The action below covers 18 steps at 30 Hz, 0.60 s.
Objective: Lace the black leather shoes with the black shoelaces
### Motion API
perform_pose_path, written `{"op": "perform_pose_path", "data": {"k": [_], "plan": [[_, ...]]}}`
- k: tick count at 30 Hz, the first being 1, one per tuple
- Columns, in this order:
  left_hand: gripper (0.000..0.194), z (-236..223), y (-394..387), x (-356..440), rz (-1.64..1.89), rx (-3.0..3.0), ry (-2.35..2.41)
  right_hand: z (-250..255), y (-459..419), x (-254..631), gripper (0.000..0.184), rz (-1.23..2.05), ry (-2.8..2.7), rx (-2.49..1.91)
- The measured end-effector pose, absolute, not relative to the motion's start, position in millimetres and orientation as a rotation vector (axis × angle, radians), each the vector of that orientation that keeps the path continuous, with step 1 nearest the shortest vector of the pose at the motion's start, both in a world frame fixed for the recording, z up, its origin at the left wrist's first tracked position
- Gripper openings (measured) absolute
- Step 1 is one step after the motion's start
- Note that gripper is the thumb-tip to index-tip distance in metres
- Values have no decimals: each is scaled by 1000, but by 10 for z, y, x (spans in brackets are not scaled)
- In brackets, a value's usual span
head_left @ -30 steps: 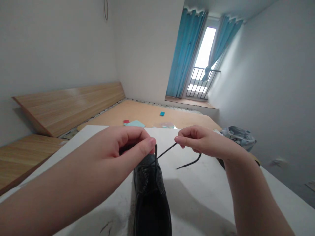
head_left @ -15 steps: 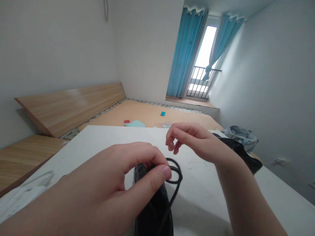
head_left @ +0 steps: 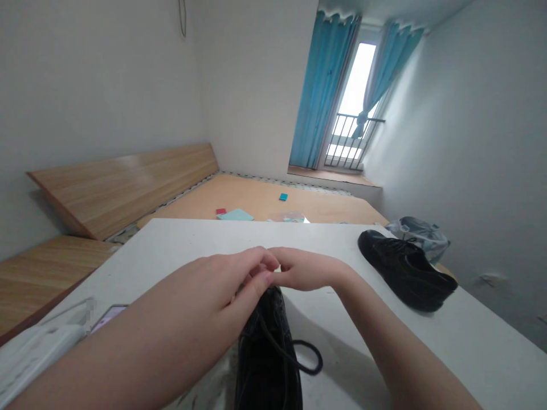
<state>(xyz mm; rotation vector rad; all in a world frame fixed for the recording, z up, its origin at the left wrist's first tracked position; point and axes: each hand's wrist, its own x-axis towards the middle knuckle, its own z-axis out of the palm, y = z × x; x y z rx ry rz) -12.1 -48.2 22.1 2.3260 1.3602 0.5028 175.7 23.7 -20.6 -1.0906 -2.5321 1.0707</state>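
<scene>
A black lace-up shoe [head_left: 269, 370] stands on the white table right in front of me, its toe end pointing away. My left hand [head_left: 239, 279] is closed over the toe end, thumb and forefinger pinched at the black shoelace [head_left: 314, 364]; the exact grip is partly hidden. From the other side my right hand [head_left: 305, 267] meets the left fingertips, its fingers bent inward and their tips mostly covered. A loose loop of lace hangs over the shoe's right side. A second black shoe [head_left: 405, 270] rests at the table's right edge.
The white table [head_left: 183, 236] reaches toward a tan bed board [head_left: 256, 188] bearing a few small coloured pieces. A phone [head_left: 109, 316] and a white object [head_left: 47, 353] lie left of my forearm. Behind the second shoe is a plastic bag [head_left: 416, 230].
My right hand has come left and down to meet my left fingers. The left hand has shifted slightly away from me. The lace loop has dropped to the shoe's right side.
</scene>
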Motion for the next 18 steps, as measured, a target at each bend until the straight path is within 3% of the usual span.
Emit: {"op": "perform_pose_path", "data": {"k": [7,12,15,18], "plan": [[55,98,-383,-118,279,2348,1609,80,104,1870,19,1183,-2006,-835],[31,87,-398,-80,331,2372,1367,350,-209,1887,24,1404,-1633,-461],[32,130,-409,-65,264,2400,1358,498,-374,1934,29,1238,-1590,-521],[32,164,-407,-43,325,2383,1407,542,-425,1954,20,868,-1615,-614]]}}
